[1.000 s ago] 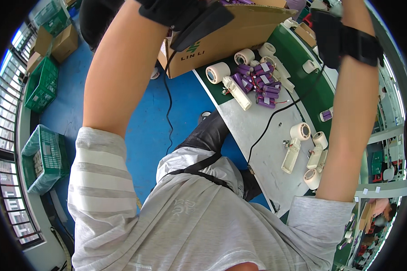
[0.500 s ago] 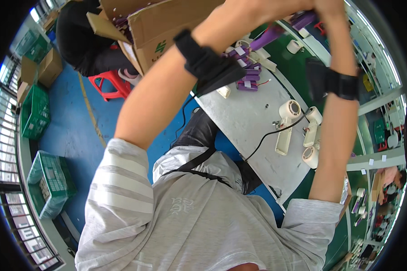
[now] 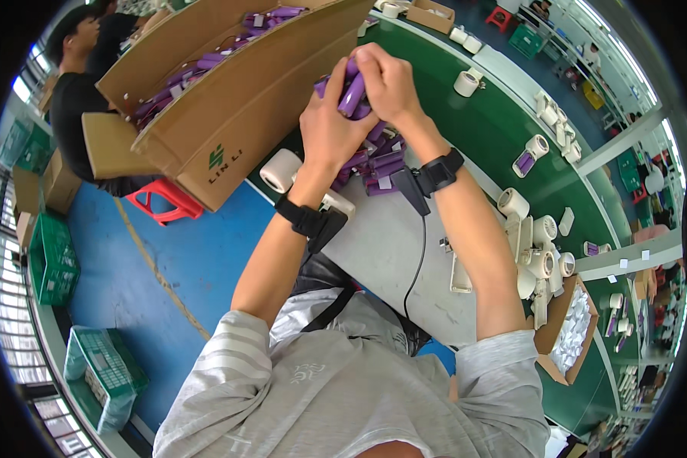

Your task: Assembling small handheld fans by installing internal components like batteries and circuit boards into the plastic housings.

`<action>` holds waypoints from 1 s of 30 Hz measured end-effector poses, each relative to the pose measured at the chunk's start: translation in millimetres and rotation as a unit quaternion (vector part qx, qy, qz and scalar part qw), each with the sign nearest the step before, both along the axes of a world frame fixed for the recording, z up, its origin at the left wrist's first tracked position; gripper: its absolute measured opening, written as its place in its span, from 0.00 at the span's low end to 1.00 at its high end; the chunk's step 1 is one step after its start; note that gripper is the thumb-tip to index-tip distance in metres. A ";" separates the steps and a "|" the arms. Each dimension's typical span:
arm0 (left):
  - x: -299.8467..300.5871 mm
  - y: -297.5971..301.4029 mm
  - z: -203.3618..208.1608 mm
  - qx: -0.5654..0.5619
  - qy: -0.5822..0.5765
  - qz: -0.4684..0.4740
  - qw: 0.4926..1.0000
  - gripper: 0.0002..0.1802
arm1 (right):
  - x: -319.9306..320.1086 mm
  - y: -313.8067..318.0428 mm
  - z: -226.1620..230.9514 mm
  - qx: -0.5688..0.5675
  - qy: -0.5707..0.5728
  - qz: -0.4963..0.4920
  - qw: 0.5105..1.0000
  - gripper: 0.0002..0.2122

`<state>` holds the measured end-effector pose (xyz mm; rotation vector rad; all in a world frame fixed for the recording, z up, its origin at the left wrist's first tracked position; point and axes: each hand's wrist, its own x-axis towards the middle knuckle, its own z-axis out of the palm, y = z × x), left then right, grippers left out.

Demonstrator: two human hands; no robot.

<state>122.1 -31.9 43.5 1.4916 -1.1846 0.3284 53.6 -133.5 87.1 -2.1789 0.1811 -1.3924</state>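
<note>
Both my hands are close together above the far left part of the grey work board [image 3: 382, 252]. Purple battery packs [image 3: 353, 98] sit between them. My left hand [image 3: 330, 128] is wrapped round packs from the near left side. From the far right, my right hand [image 3: 389, 82] grips the same bunch, its thumb and fingers curled over the top. How many packs each hand holds is partly hidden. Just below the hands, a loose pile of purple battery packs [image 3: 382, 169] lies on the board, some with white labels.
A big cardboard box [image 3: 252, 114] of purple packs stands at the left. White fan housings [image 3: 514, 203] crowd the board's right side. Beyond runs a green conveyor [image 3: 450, 107]; a carton of white parts [image 3: 572, 336] sits at right. A red stool [image 3: 164, 200] and a person are left.
The view has swung, bringing the box, the pile and my hands fully into sight. My hands have come lower in the picture, close together, with purple packs between them.
</note>
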 end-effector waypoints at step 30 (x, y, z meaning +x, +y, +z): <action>10.7 -15.2 -34.9 0.048 0.025 0.156 0.986 0.24 | 16.2 -52.4 -65.4 0.297 0.194 -0.120 0.927 0.21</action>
